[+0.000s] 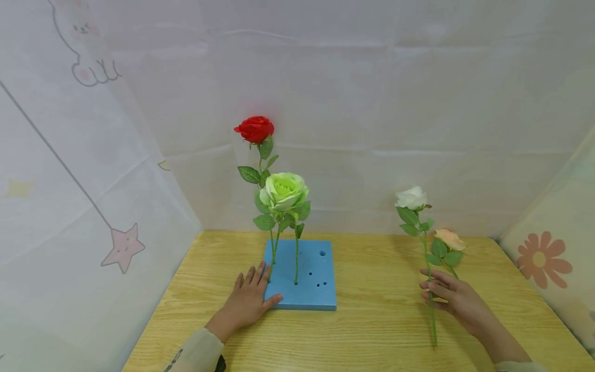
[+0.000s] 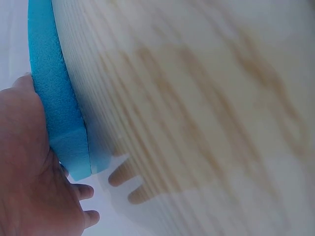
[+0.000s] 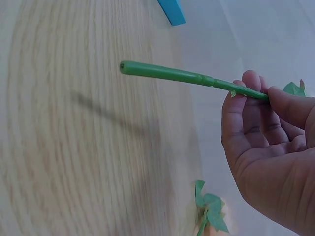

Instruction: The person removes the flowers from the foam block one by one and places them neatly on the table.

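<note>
In the head view my right hand (image 1: 460,299) pinches the green stem of a white rose (image 1: 411,198), held roughly upright over the table's right side. The right wrist view shows the bare stem end (image 3: 162,73) sticking out past my fingers, above the wood. My left hand (image 1: 248,299) rests against the left edge of a blue foam block (image 1: 309,297), its fingers extended and thumb by the front corner. A red rose (image 1: 255,129) and a light green rose (image 1: 284,191) stand with stems in the block's holes. Leaves hide parts of their stems.
A peach rose (image 1: 449,239) lies on the table behind my right hand. Several small holes (image 1: 322,253) dot the right half of the block. The wooden table (image 1: 372,320) meets white printed cloth (image 1: 348,103) at the back and sides.
</note>
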Demonstrator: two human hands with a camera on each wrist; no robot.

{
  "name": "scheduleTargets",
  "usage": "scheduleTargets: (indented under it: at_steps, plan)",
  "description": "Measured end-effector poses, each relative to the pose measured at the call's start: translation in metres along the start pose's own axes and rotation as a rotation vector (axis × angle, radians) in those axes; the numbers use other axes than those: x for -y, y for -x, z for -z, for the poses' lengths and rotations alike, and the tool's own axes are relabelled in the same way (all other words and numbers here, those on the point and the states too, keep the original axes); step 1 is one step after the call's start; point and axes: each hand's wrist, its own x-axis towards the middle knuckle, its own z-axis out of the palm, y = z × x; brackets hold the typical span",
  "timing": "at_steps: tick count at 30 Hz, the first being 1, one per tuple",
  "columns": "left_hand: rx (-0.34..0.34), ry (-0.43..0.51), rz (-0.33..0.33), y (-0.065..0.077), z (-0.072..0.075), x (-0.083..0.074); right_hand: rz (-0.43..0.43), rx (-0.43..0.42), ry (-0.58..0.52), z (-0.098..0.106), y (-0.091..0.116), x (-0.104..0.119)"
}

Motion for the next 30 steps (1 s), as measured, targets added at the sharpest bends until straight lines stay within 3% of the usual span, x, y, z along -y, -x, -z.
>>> scheduleTargets:
  at_steps: [19, 30]
  plan:
    - [-0.002, -0.011, -0.002, -0.001, -0.002, 0.001, -0.089, 0.171, -0.075, 0.037, 0.012, -0.024]
    - [0.002, -0.012, -0.002, -0.001, 0.002, -0.001, -0.113, 0.240, -0.240, 0.049, 0.010, -0.035]
